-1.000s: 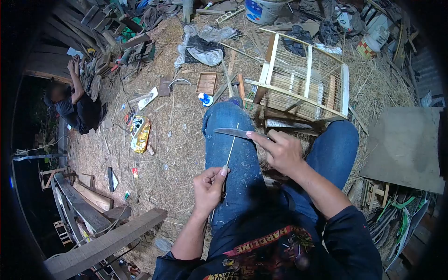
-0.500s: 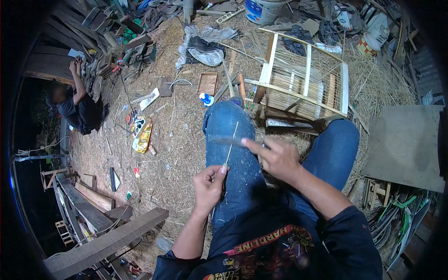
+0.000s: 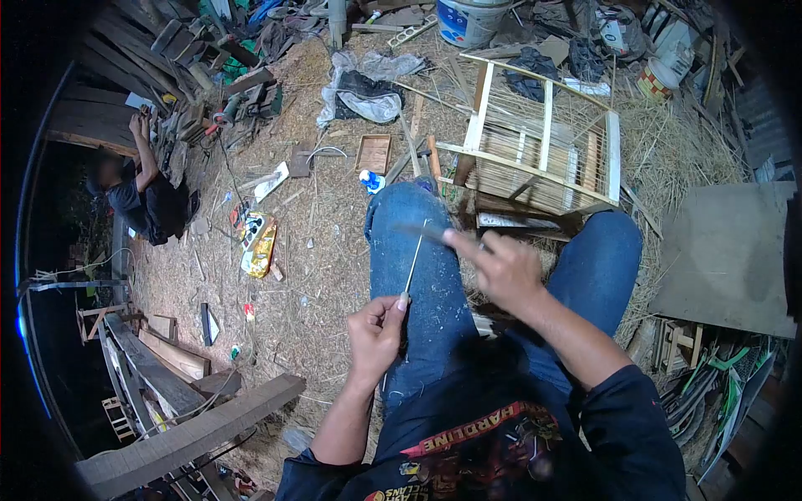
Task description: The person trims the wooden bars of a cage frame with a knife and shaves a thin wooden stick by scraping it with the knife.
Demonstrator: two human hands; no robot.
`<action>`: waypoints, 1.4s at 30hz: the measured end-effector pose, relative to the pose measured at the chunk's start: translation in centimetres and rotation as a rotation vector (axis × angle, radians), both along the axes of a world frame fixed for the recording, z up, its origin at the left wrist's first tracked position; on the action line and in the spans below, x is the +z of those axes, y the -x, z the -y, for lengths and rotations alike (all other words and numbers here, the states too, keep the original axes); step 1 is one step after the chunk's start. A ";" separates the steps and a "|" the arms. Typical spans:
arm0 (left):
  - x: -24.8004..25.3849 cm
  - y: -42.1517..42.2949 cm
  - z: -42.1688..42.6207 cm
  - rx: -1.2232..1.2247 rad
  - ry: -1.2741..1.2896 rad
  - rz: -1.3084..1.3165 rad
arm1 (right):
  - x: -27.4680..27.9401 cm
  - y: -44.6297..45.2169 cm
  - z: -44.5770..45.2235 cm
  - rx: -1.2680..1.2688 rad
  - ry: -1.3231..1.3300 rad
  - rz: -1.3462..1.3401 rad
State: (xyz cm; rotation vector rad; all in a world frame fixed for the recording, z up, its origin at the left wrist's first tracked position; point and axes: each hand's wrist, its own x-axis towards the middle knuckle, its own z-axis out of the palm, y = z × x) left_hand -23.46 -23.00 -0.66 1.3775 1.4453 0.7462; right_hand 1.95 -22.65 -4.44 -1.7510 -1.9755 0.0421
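Note:
My left hand [image 3: 376,334] is closed round the lower end of a thin, pale stick [image 3: 414,267], thumb on top. The stick points away from me over my left thigh, in blue jeans. In my right hand [image 3: 508,269] is a knife, its blade [image 3: 419,231] smeared by motion. That blade crosses the stick near its far tip; whether they touch I cannot tell. The knife's handle is hidden by my fingers. Pale specks lie on the jeans [image 3: 447,313].
A wooden frame with thin slats [image 3: 543,142] stands ahead of my knees. A blue-and-white bottle [image 3: 372,181] and a small wooden tray [image 3: 373,154] lie on the straw-strewn ground. Another person [image 3: 146,196] crouches at left. A thick beam [image 3: 200,438] juts in at lower left.
My right hand and the knife have moved away from me, from the stick's middle towards its far tip. My left hand has stayed almost in place.

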 end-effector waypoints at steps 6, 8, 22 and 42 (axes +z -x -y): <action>0.1 0.1 0.1 0.011 0.003 -0.010 | -0.9 0.3 0.1 0.010 -0.033 -0.065; 0.3 0.0 0.1 0.004 0.030 -0.038 | 0.0 0.9 0.3 0.043 -0.089 -0.086; -0.4 0.1 0.0 -0.020 -0.055 -0.063 | -0.4 1.0 0.6 0.137 -0.036 -0.038; -0.5 0.0 -0.7 -0.016 0.076 -0.064 | -1.0 -0.2 -1.0 0.036 0.002 -0.547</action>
